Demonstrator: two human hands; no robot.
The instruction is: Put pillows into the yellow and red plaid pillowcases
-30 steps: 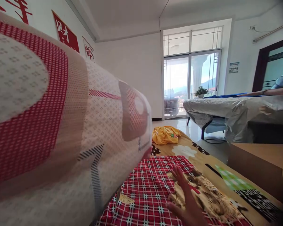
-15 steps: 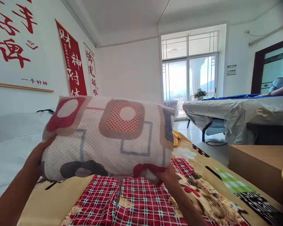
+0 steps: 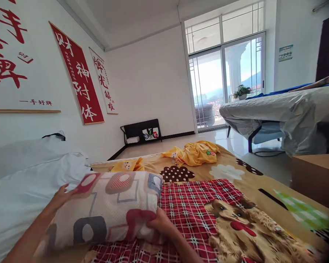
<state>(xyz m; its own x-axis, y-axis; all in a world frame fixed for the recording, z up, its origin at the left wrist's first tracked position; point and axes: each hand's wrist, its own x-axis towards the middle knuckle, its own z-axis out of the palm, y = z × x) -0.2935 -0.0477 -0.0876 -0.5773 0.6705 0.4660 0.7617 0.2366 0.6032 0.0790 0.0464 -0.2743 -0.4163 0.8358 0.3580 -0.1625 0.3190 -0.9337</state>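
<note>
A patterned pillow, whitish with red, grey and blue rounded shapes, lies low on the bed at its left side, over part of a red plaid cloth. My left hand rests at the pillow's upper left end, fingers spread and seemingly touching it. At the lower right corner, my right hand grips the pillow, its thumb on top and its other fingers mostly hidden. A fluffy brown dog is printed on the plaid cloth to the right of that hand.
White bedding is heaped at the left. Crumpled yellow fabric lies on the bed's far side. A cardboard box stands at the right, before a plastic-covered table. Another person's arm reaches over that table.
The pillow has come down from in front of me onto the bed, toward the left. My left hand's fingers have spread, while my right hand keeps its corner. The view has tilted.
</note>
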